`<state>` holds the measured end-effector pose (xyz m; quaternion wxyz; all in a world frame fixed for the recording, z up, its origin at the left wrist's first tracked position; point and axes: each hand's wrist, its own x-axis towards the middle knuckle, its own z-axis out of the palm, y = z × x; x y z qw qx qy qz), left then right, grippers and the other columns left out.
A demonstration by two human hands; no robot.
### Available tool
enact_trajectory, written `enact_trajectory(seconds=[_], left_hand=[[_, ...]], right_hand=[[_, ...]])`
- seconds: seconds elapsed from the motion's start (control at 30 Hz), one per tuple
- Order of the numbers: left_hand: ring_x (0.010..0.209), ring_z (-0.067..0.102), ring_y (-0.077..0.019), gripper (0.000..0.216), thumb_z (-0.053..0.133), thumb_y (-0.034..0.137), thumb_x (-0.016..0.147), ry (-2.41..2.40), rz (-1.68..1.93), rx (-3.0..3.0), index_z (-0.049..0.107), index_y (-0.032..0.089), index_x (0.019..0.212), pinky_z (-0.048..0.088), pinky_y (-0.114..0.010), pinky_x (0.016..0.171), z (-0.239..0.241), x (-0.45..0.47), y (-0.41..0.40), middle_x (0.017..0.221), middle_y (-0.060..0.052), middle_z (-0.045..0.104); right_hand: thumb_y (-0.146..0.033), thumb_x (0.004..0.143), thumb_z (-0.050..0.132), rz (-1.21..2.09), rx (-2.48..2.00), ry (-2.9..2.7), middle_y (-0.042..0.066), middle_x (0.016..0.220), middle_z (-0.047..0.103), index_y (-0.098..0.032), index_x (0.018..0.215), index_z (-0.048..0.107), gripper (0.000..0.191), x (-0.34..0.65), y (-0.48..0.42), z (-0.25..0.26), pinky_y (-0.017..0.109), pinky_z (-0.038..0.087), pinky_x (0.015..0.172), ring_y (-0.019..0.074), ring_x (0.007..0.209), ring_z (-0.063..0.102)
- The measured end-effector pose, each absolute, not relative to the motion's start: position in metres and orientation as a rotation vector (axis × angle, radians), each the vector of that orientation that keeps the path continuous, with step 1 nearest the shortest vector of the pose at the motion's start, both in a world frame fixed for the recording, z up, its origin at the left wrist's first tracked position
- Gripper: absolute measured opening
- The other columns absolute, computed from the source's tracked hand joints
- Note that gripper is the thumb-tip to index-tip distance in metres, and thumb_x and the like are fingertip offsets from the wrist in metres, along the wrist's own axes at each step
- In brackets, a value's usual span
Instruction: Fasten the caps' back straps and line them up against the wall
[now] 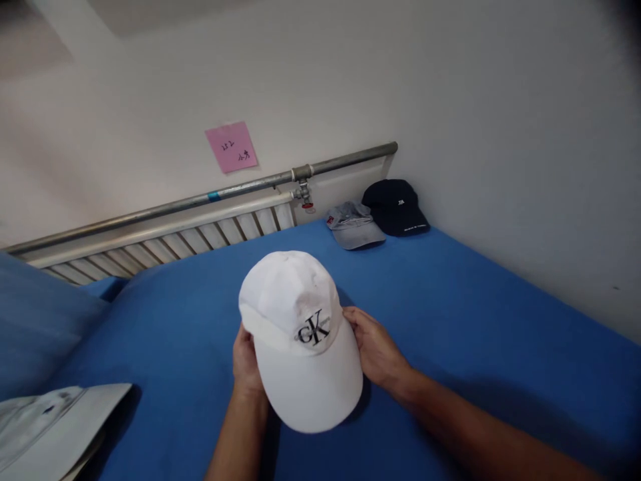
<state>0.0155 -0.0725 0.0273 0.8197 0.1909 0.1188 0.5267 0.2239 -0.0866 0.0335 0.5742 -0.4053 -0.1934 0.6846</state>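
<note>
A white baseball cap (295, 314) with a black "cK" logo on its front is held up above a blue bed sheet (451, 307), brim pointing toward me. My left hand (246, 364) grips the cap's left side near the brim. On the cap's right side, my right hand (376, 349) holds the edge with its fingers tucked against the fabric. Both forearms reach in from the bottom of the view.
A grey cap (353, 227) and a dark navy cap (395, 207) lie at the far corner of the bed. A pale hat (50, 421) sits at bottom left, beside a blue pillow (35, 321). A radiator (165, 244), pipe and pink note (231, 146) line the wall.
</note>
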Motion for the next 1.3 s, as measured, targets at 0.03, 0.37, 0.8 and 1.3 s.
enact_trajectory(seconds=[0.03, 0.37, 0.8, 1.3], left_hand=[[0.107, 0.065, -0.0261, 0.048, 0.035, 0.046, 0.098, 0.273, 1.157, 0.394, 0.069, 0.016, 0.113, 0.040, -0.049, 0.105, 0.028, 0.017, -0.073, 0.102, -0.010, 0.074], [0.112, 0.064, -0.0207, 0.043, 0.032, 0.021, 0.098, 0.130, 0.854, 0.486, 0.070, 0.012, 0.115, 0.027, -0.036, 0.115, 0.030, 0.005, -0.072, 0.115, -0.009, 0.070], [0.135, 0.042, -0.0197, 0.054, 0.022, 0.038, 0.099, -0.179, 0.742, 0.579, 0.053, 0.015, 0.137, 0.014, -0.033, 0.118, 0.044, 0.019, -0.084, 0.139, -0.002, 0.053], [0.137, 0.040, -0.0172, 0.062, 0.006, 0.043, 0.100, -0.255, 0.718, 0.649, 0.046, 0.025, 0.142, 0.018, -0.029, 0.118, 0.043, 0.019, -0.084, 0.141, 0.002, 0.052]], right_hand=[[-0.027, 0.068, 0.063, 1.593, -0.953, -0.425, -0.002, 0.066, 0.055, -0.021, 0.062, 0.057, 0.011, 0.225, -0.084, 0.033, 0.029, 0.037, 0.066, 0.0144, 0.066, 0.047], [-0.031, 0.070, 0.063, 1.788, -0.851, -0.440, -0.001, 0.063, 0.059, -0.021, 0.063, 0.060, 0.013, 0.227, -0.084, 0.039, 0.031, 0.041, 0.069, 0.0159, 0.065, 0.052], [-0.041, 0.076, 0.069, 2.008, -0.530, -0.350, -0.001, 0.076, 0.071, -0.019, 0.084, 0.068, 0.023, 0.236, -0.082, 0.040, 0.032, 0.045, 0.082, 0.0155, 0.073, 0.064], [-0.047, 0.082, 0.058, 2.029, -0.507, -0.286, 0.006, 0.089, 0.073, -0.017, 0.095, 0.069, 0.035, 0.248, -0.079, 0.052, 0.037, 0.044, 0.091, 0.0235, 0.092, 0.066]])
